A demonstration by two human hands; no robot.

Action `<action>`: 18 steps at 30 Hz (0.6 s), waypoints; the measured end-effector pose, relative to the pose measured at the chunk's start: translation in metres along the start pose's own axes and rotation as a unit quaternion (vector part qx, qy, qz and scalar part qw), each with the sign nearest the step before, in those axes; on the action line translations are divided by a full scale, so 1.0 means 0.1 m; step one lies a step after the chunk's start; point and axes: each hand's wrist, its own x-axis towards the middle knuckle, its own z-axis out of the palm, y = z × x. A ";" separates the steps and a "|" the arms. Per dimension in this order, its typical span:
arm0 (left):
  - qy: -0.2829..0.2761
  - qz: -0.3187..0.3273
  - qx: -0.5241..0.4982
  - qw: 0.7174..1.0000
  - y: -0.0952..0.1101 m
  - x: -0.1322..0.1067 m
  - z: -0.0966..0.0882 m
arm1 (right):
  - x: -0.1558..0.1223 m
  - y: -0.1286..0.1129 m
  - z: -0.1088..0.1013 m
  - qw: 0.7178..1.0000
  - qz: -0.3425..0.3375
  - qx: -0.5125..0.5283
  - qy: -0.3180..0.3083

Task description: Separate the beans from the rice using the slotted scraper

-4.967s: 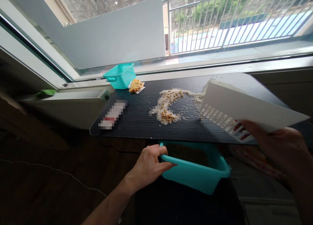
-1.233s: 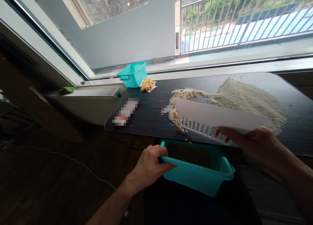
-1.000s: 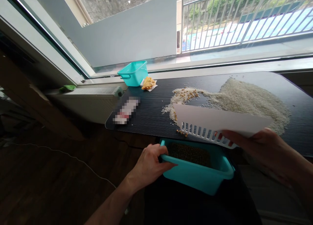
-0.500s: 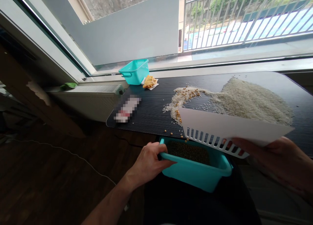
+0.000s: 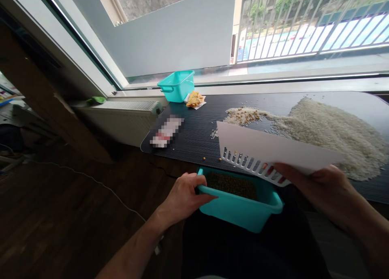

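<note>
My left hand (image 5: 185, 194) is closed on the left rim of a teal plastic bin (image 5: 243, 208) held just below the front edge of the black table (image 5: 194, 139); dark grains lie in the bin. My right hand (image 5: 316, 184) grips a white slotted scoop (image 5: 267, 153), its edge resting on the table near the front edge above the bin. Behind the scoop spreads a big heap of white rice (image 5: 328, 129). A smaller patch of rice mixed with yellow beans (image 5: 244, 115) lies to its left. A few loose beans (image 5: 211, 159) sit by the table edge.
A second teal bin (image 5: 178, 85) stands at the table's far left corner, with a yellow crumpled wrapper (image 5: 195, 99) beside it. A blurred flat packet (image 5: 167, 131) lies on the left part. A white radiator (image 5: 121, 117) and a wooden beam (image 5: 45, 96) stand left; a cable (image 5: 91, 179) crosses the floor.
The scoop has swept toward the table's front edge, pulling the yellow beans out of the near patch, and some dropped into the bin. The left hand stayed on the bin.
</note>
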 end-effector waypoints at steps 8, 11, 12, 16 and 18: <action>0.030 0.003 -0.006 1.000 -0.22 -0.02 -0.13 | 0.16 -0.10 0.54 0.998 -0.053 0.005 -0.023; 0.038 0.001 0.003 0.999 -0.28 -0.02 -0.19 | 0.14 -0.13 0.68 0.996 -0.062 0.034 -0.048; 0.040 -0.002 0.004 0.999 -0.30 -0.02 -0.22 | 0.12 -0.14 0.70 0.995 -0.067 0.045 -0.059; 0.050 -0.018 0.003 0.999 -0.39 -0.05 -0.29 | 0.06 -0.22 0.72 0.986 -0.075 0.077 -0.130; 0.055 -0.022 0.002 0.998 -0.43 -0.06 -0.30 | 0.04 -0.24 0.66 0.983 -0.065 0.085 -0.152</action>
